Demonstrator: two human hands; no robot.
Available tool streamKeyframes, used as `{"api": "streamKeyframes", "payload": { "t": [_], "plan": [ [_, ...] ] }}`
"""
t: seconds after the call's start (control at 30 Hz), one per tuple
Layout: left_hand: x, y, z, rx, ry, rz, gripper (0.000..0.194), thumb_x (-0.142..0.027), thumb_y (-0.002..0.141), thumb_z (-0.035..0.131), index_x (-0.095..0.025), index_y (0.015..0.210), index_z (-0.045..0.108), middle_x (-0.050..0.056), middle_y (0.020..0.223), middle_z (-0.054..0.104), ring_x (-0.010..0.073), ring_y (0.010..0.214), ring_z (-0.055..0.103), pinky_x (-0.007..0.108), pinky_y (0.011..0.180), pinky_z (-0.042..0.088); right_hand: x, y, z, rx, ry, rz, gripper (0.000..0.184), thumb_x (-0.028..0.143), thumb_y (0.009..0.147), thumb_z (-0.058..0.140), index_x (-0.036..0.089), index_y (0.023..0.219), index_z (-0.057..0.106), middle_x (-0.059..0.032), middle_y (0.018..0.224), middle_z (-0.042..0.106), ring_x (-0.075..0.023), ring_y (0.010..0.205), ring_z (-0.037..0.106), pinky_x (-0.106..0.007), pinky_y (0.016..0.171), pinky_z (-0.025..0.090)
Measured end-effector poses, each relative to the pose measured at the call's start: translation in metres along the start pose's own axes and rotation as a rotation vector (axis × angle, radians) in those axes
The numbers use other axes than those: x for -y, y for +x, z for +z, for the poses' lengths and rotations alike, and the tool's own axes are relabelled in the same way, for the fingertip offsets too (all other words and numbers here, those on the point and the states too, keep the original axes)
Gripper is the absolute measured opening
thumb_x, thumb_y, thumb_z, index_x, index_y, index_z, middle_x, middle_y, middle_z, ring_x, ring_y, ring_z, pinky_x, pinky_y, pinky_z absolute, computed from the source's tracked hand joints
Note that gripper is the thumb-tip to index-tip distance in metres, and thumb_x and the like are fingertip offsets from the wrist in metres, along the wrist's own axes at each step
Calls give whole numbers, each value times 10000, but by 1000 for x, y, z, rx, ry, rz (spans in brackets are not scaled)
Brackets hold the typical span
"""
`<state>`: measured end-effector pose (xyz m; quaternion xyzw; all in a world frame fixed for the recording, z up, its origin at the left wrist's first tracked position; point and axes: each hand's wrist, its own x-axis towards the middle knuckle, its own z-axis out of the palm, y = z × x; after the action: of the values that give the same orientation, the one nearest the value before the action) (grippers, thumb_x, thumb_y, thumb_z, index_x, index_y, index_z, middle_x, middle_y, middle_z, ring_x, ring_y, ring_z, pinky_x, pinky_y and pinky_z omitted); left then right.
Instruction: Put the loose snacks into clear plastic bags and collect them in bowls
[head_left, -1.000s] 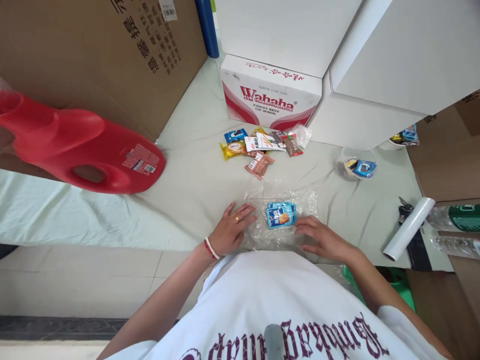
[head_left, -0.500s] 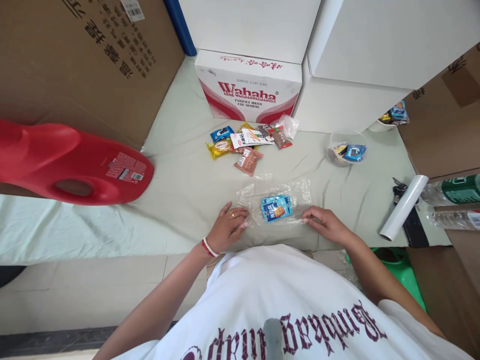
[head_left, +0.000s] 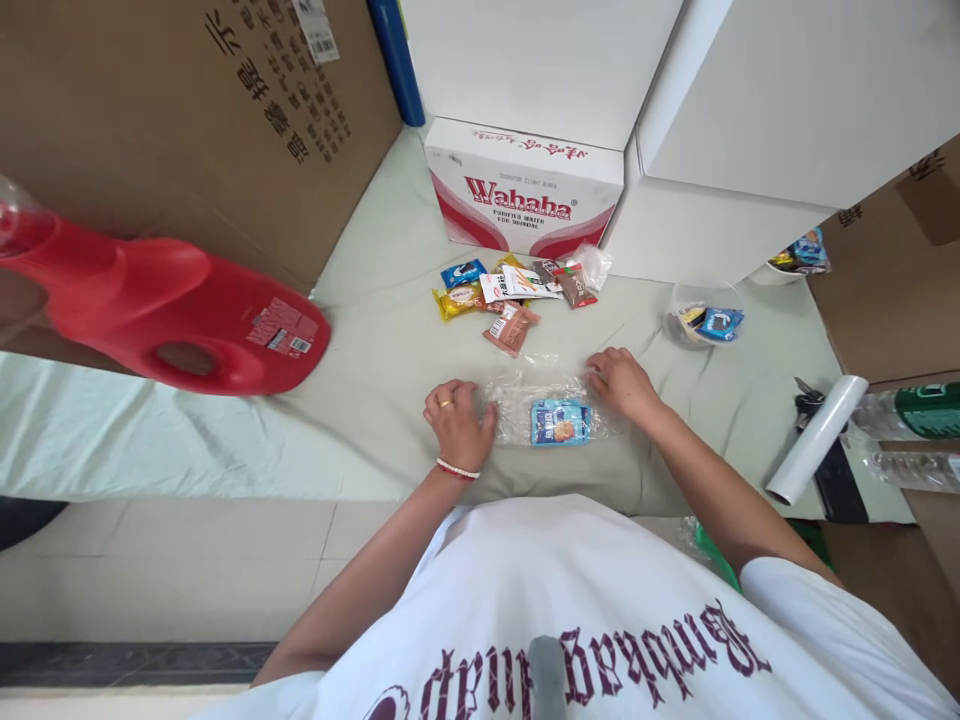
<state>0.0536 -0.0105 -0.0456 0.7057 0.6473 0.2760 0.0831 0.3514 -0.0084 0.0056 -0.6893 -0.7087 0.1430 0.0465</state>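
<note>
Blue snack packets [head_left: 561,424] lie together on a sheet of clear plastic film [head_left: 514,405], towards its lower right. The film is crinkled and spread on the pale cloth in front of me. My left hand [head_left: 460,428] rests at the film's left edge, palm down, the thumb apart from the bent fingers. At the film's upper right corner, my right hand [head_left: 621,384] has its fingers closed on the edge; its fingertips are partly hidden. Beyond the film is a pile of mixed snack packets [head_left: 517,284], in white, yellow, brown and blue.
A white Wahaha carton [head_left: 525,195] stands behind the pile. On the left lies a red jug [head_left: 289,345]. To the right are a clear bowl [head_left: 679,330] with packets, a white roll [head_left: 817,440], and plastic bottles [head_left: 926,412]. A brown carton [head_left: 217,190] walls the back left.
Both hands have moved up along the film's sides, away from my body. My right hand has gone from the lower right corner to the upper right. The view has shifted slightly.
</note>
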Motion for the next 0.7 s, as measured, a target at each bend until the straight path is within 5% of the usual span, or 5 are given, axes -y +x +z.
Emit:
{"api": "streamKeyframes", "payload": {
  "t": [0.13, 0.33, 0.43, 0.57, 0.7],
  "plan": [
    [-6, -8, -9, -92, 17, 187, 297, -164, 860, 577, -221, 1098, 746, 161, 1121, 629, 340, 1152, 483, 514, 987, 336, 23, 24, 8, 22, -58, -67, 505, 321, 960, 601, 141, 1427, 543, -166, 1296, 624, -334, 1189, 482, -396, 975, 411],
    [-32, -20, -4, 334, 42, 691, 550, -91, 893, 527, -411, 1318, 665, 80, 1085, 679, 247, 1002, 550, 441, 909, 339, 30, 50, 15, 141, 35, 61, 322, 233, 899, 659, 136, 1205, 680, -116, 924, 699, -298, 1067, 554, -333, 860, 416],
    [-42, -12, 5, 432, 94, 624, 504, -108, 929, 494, -373, 1318, 675, 109, 1049, 670, 279, 995, 542, 448, 863, 341, 26, 47, 4, 144, 72, 6, 179, 216, 911, 611, 171, 1036, 730, -78, 897, 676, -234, 949, 584, -304, 844, 420],
    [-44, -1, 10, 480, 56, 445, 442, -139, 926, 507, -338, 1263, 714, 147, 1024, 650, 322, 1019, 525, 469, 838, 337, 28, 14, -6, 76, 223, -276, 211, 239, 934, 549, 209, 1049, 723, -81, 1110, 640, -189, 879, 575, -286, 793, 437],
    [-34, 0, 11, 503, -44, 368, 398, -140, 902, 511, -313, 1174, 745, 142, 1000, 638, 324, 1003, 519, 481, 849, 360, 37, -29, 7, 259, 194, -430, 307, 188, 960, 504, 295, 1133, 734, -45, 1013, 645, -180, 766, 532, -275, 669, 373]
  ]
}}
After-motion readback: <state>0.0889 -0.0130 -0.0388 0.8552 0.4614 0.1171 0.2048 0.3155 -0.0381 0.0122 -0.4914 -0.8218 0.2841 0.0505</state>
